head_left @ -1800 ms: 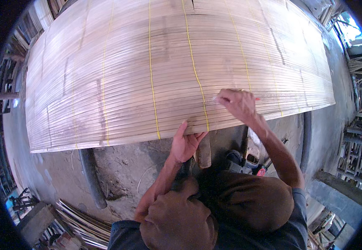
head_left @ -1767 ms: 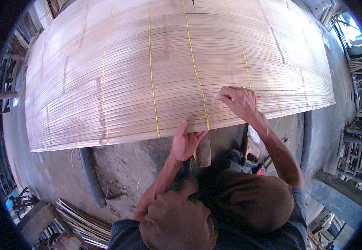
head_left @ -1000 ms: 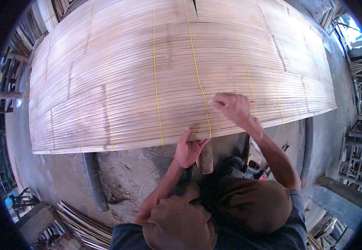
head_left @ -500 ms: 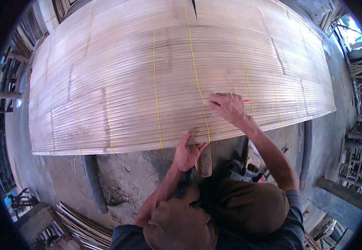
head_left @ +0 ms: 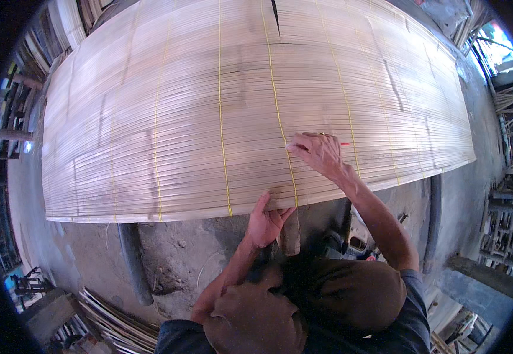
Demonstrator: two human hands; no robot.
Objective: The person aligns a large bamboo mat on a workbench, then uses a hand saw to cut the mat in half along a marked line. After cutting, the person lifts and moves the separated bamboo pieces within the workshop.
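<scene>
A slatted mat (head_left: 250,106) of pale, narrow strips is lying spread out ahead of the person, its near edge running across in front of the body; part of its far edge is passing out of view. Several yellow cords are crossing the strips from the far side toward the near edge.

The left hand (head_left: 266,224) is gripping the near edge, about midway between the near corners. Its thumb is resting on the upper face and its fingers are curling below the edge, partly hidden, just beside the end of one yellow cord (head_left: 292,177).

The right hand (head_left: 321,152) is closing its fingers together around a slender red-ended implement (head_left: 345,144), mostly concealed; its kind cannot be told. The fingertips are meeting at that same cord, inward from the near edge; whether they are touching it cannot be told.

A dark, narrow gap (head_left: 276,17) is showing at the far side. A dark round bar (head_left: 132,265) is projecting from under the near edge toward the near left corner, a second dark bar (head_left: 435,212) toward the near right corner, and a wooden piece (head_left: 290,233) beside the left hand. Loose strips (head_left: 112,321) are lying on the floor (head_left: 179,253), beyond the near left corner.
</scene>
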